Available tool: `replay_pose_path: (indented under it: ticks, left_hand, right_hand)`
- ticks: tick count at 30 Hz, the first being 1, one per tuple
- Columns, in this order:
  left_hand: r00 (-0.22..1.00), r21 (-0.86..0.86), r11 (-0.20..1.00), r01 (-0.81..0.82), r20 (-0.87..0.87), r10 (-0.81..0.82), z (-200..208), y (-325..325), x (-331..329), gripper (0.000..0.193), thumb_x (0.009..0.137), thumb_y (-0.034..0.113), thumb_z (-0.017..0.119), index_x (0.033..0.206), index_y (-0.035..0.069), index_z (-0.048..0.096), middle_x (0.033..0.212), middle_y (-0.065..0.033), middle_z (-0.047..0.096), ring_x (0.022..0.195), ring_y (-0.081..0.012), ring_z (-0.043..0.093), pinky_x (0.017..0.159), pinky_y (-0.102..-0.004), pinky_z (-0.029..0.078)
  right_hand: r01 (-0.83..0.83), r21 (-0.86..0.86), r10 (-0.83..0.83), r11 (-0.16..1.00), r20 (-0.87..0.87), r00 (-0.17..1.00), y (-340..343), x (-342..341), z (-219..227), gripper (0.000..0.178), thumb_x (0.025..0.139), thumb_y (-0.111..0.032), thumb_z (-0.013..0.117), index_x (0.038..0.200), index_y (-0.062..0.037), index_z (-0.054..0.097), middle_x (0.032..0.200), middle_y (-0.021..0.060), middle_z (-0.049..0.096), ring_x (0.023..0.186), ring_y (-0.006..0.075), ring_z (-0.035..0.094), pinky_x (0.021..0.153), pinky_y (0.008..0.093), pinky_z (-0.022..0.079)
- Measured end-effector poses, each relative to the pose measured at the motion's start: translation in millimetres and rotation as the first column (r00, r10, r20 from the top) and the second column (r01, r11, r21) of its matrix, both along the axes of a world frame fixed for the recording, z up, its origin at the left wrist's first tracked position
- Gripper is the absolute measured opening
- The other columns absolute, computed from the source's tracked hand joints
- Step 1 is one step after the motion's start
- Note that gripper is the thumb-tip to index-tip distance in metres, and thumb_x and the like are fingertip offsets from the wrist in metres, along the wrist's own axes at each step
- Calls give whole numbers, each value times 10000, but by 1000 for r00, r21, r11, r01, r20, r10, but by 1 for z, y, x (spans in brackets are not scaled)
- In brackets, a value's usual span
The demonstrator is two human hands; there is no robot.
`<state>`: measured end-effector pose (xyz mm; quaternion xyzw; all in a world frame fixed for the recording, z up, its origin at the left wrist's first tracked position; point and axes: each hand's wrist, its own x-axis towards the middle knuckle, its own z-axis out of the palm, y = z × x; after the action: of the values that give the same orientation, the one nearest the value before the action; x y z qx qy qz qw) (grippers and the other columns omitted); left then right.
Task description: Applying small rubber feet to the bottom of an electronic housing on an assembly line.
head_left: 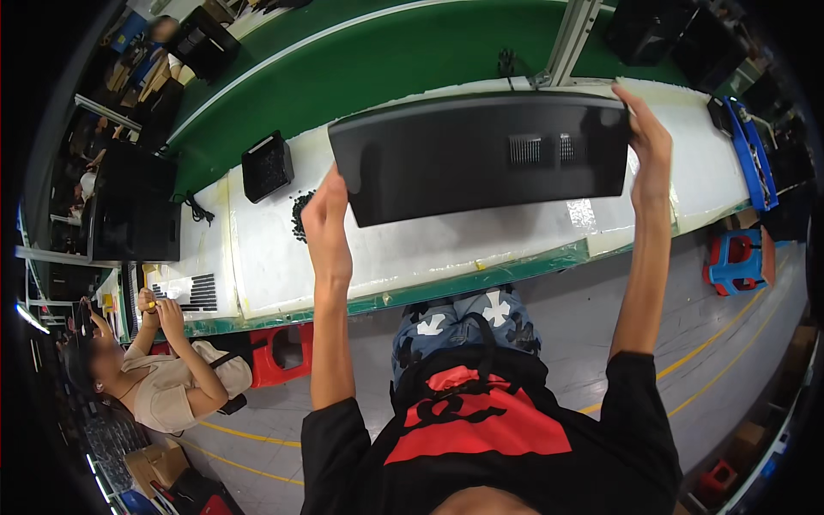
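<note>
A wide black panel-like casing (438, 159) with slotted vents toward its right side is held up over the white workbench (283, 275). My left hand (327, 219) grips its left end, and my right hand (648, 137) is wrapped round its right end, the thumb near the top corner. The far faces of the casing and some of my fingers are hidden. Left of the casing, a pile of small black parts (300, 215) lies on the bench, close to my left hand. Behind that pile stands a black open bin (267, 166).
A co-worker (176, 378) sits at the left beside black strips (202, 293) on the bench. A large black casing (136, 206) stands at the far left. On the right end is a blue tray (751, 159); a blue stool (738, 262) is below. A metal post (573, 43) rises behind.
</note>
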<state>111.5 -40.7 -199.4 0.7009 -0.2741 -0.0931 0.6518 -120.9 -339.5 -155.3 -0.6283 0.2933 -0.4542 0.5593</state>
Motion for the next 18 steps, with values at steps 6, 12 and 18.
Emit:
replay_pose_path:
  ticks: [6, 12, 18]
  left_hand:
    - [999, 14, 999, 35, -17, -35, -12, 1, 0, 548, 972, 257, 645, 1408, -48, 513, 1201, -116, 678, 1053, -119, 607, 971, -274, 448]
    - [997, 52, 998, -31, -66, 34, -13, 0, 8, 500, 1013, 236, 594, 1407, -60, 506, 1275, -136, 645, 1133, -150, 584, 1015, -270, 416]
    - [998, 86, 994, -65, -6, 66, -24, 5, 19, 514, 1056, 298, 484, 1410, -74, 492, 1366, -173, 598, 1216, -183, 561, 1060, -286, 386]
  right_hand:
    - [-46, -95, 28, 994, -182, 983, -5, 1, -33, 544, 917, -297, 662, 1394, -49, 580, 853, -51, 524, 782, 48, 429, 858, 195, 338]
    - [-172, -15, 166, 985, -186, 968, -16, 26, -31, 619, 914, -185, 587, 1499, -45, 439, 1510, 164, 465, 1439, 269, 370, 1186, 338, 209]
    - [-175, 32, 177, 984, -265, 948, -23, 36, -48, 615, 943, -241, 574, 1498, -21, 427, 1555, 137, 414, 1462, 240, 331, 1203, 327, 175]
